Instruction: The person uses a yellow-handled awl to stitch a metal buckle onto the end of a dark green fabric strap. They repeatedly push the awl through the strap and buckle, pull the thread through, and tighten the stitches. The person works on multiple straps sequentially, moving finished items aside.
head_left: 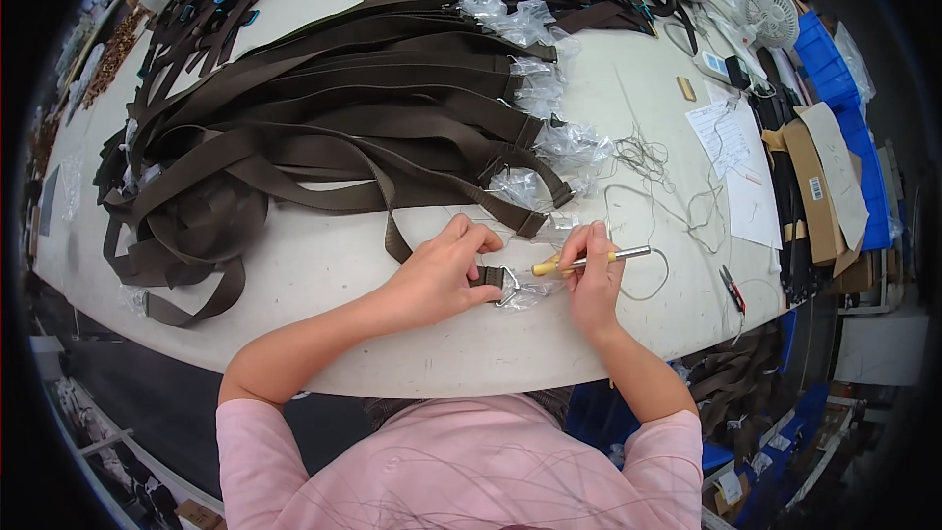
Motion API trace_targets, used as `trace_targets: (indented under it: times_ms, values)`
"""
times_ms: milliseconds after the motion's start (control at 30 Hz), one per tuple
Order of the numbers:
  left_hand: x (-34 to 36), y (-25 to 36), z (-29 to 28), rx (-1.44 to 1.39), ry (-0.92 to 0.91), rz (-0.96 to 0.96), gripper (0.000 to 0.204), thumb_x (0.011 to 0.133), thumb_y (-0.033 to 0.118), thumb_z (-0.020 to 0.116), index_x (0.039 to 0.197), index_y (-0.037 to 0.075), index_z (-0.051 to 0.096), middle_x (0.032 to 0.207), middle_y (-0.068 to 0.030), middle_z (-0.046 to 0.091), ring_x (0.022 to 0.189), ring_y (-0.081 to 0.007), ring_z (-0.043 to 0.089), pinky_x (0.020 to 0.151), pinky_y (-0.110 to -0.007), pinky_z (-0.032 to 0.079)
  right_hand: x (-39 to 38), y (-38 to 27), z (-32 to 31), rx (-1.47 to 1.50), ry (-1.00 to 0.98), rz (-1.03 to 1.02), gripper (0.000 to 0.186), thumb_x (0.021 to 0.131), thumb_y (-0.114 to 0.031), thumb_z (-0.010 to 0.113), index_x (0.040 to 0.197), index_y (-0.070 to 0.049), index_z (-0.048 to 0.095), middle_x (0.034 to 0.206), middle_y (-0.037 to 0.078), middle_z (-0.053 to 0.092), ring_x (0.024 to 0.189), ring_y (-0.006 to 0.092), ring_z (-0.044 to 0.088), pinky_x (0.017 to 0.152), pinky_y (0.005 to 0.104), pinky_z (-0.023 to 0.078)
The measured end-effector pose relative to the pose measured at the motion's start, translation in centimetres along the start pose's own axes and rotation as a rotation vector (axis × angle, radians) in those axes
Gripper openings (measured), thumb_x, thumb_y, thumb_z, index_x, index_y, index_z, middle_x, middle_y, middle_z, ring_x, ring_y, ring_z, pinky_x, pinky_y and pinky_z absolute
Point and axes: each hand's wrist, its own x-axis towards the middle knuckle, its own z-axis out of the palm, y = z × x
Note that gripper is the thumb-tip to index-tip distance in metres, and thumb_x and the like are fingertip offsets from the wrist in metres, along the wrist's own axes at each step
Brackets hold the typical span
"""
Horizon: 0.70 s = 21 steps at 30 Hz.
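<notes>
My left hand [440, 273] pinches the end of a dark brown webbing strap [487, 278] low over the near part of the table. A triangular metal ring [509, 286] sits at that strap end, with clear plastic film [535, 293] beside it. Held like a pen in my right hand [595, 296] is a slim tool with a yellow body and a silver shaft [629, 253]. Its yellow end points left, toward the metal ring, and is a short gap away. Fingers hide part of the strap and of the tool's grip.
A large heap of brown straps [324, 118] spreads beyond my hands, with plastic wrap [569, 145] on its buckle ends. Loose threads [643, 157] and red-handled snips [732, 291] lie rightward. Papers [751, 186], a white fan [769, 16] and a cardboard box [819, 182] line the right side.
</notes>
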Motion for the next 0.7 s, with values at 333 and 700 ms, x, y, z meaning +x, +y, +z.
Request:
trace_targets:
  times_ms: [333,700]
  values:
    - [0.6,-1.2,0.2,0.027,0.030,-0.009,0.011,0.094,0.007,0.067,0.098,-0.003,0.064,0.091,-0.0130,0.062,0.078,-0.0228,0.068,0.068,-0.034,0.055,0.0,0.3,1.4,0.128,-0.141,0.159,0.054,0.112,-0.041,0.039,0.080,-0.002,0.059,0.071,0.003,0.057,0.060,0.0094,0.060,0.050,0.0213,0.046]
    - [-1.1,-0.4,2.1,0.440,0.222,0.215,0.012,0.085,0.001,0.070,0.094,0.001,0.062,0.091,-0.0114,0.061,0.077,-0.0271,0.067,0.067,-0.037,0.055,0.3,1.0,0.9,0.141,-0.185,0.152,0.052,0.111,-0.038,0.040,0.082,0.001,0.058,0.077,0.006,0.059,0.062,0.0130,0.064,0.057,0.0259,0.056]
